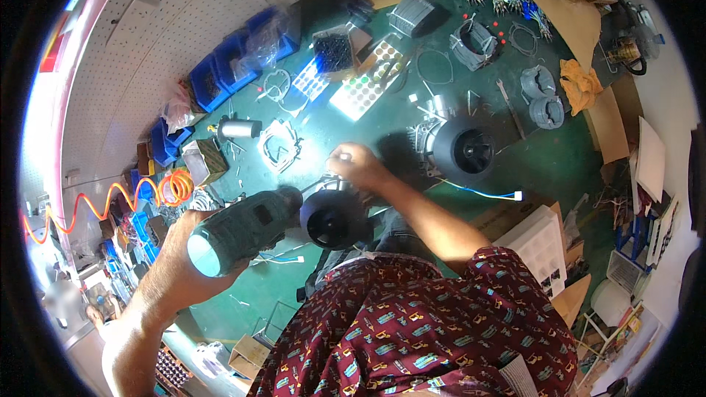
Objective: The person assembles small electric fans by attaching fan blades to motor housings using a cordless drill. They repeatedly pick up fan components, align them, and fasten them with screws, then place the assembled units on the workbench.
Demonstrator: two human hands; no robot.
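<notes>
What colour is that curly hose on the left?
The curly hose is bright orange, best seen in the head view.

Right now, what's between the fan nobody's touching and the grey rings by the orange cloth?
A wrench lies between that fan and the rings, in the head view.

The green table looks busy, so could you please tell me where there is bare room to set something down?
One bare patch lies right of the rightmost black fan, below the grey rings. A smaller one lies between the right hand and the dotted white sheet. Crowding runs along the blue bins, upper left.
</notes>
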